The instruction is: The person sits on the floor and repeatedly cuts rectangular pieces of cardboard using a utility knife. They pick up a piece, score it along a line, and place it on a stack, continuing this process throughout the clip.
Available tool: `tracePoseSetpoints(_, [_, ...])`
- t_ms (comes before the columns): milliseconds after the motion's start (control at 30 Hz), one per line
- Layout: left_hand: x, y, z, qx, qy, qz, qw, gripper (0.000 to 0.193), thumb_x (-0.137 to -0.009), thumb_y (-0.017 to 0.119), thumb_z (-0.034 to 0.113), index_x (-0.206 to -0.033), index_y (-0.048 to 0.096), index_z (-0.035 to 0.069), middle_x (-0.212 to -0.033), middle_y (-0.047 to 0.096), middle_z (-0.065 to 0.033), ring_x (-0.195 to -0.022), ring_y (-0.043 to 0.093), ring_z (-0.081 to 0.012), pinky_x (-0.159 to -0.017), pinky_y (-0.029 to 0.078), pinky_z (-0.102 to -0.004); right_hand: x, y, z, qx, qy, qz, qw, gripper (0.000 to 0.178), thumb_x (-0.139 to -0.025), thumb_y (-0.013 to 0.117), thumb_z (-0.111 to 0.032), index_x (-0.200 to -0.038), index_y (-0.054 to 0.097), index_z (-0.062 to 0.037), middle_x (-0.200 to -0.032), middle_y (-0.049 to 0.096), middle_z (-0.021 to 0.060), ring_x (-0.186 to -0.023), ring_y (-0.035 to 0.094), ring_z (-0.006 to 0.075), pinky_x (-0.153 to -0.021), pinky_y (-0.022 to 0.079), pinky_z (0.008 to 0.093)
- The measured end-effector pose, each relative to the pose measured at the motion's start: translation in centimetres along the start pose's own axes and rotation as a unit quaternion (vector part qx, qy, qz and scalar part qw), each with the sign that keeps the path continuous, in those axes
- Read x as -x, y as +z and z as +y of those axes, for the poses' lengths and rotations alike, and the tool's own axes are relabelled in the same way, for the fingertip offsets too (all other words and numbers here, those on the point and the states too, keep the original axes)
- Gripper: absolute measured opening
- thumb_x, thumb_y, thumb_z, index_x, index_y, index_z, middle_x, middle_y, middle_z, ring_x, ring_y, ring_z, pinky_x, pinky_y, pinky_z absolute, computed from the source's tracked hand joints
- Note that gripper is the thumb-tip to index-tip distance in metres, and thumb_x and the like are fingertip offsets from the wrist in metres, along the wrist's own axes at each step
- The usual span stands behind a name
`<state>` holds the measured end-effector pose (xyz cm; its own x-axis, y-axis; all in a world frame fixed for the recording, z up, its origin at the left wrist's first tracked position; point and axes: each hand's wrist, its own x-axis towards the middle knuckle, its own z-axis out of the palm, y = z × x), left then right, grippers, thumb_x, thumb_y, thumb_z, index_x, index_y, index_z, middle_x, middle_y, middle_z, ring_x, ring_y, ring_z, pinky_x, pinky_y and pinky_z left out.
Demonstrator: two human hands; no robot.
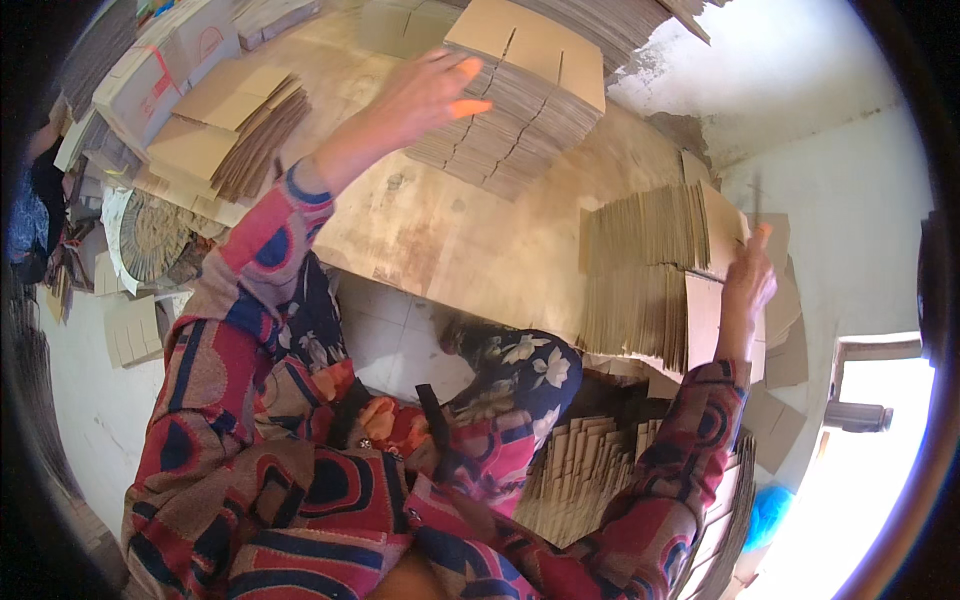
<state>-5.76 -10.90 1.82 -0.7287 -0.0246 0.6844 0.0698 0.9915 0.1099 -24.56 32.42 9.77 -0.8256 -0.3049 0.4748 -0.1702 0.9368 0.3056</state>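
Observation:
My left hand (425, 95) reaches over the left side of a tall stack of slotted cardboard sheets (525, 40). Orange covers sit on its thumb and a finger, which are spread apart with nothing visible between them. At the right, my right hand (750, 283) is raised beside upright bundles of cardboard pieces (640, 315). Its fingers are curled, an orange cover on one tip. A thin, dark, blurred thing (757, 195) sticks up just above that hand; its kind is unclear.
Both stacks rest on a worn wooden table (400, 225). Fanned cardboard sheets (235, 120) and a white carton (165, 75) stand at the left. More cardboard pieces (580, 465) are packed below the table's right end. A white wall (830, 200) bounds the right side.

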Motion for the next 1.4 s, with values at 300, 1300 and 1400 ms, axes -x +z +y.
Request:
tracePoseSetpoints(300, [-5.8, 6.0, -0.1, -0.133, 0.061, -0.025, 0.989, 0.027, -0.085, 0.061, 0.02, -0.1, 0.06, -0.003, -0.109, 0.06, -0.013, -0.112, 0.051, -0.031, -0.091, 0.041, -0.0448, 6.1, -8.8, -4.2, -0.373, 0.089, 0.23, 0.895, 0.029, -0.093, 0.057, -0.013, -0.121, 0.057, -0.0049, -0.106, 0.068, 0.0088, -0.072, 0.07, 0.0151, -0.056, 0.055, 0.0276])
tracePoseSetpoints(1300, [-0.6, -10.3, 11.4, 0.105, 0.072, -0.212, 0.969, 0.013, -0.072, 0.064, 0.01, -0.084, 0.062, 0.006, -0.073, 0.055, -0.0121, -0.08, 0.055, -0.0328, -0.068, 0.043, -0.0449, 12.7, -14.4, -6.7, -0.433, 0.084, 0.272, 0.855, 0.033, -0.089, 0.057, 0.0, -0.122, 0.059, -0.0003, -0.097, 0.071, 0.0077, -0.054, 0.06, 0.0083, -0.052, 0.051, 0.0197])
tracePoseSetpoints(1400, [4.3, -3.3, 8.9, 0.147, 0.029, -0.211, 0.966, 0.016, -0.07, 0.067, 0.015, -0.076, 0.061, 0.002, -0.072, 0.056, -0.0181, -0.075, 0.057, -0.0379, -0.062, 0.044, -0.0474, 12.5, -15.9, -7.9, -0.541, 0.067, 0.229, 0.806, 0.027, -0.088, 0.057, 0.002, -0.115, 0.063, 0.0036, -0.109, 0.067, 0.0129, -0.051, 0.058, 0.0096, -0.048, 0.049, 0.0193])
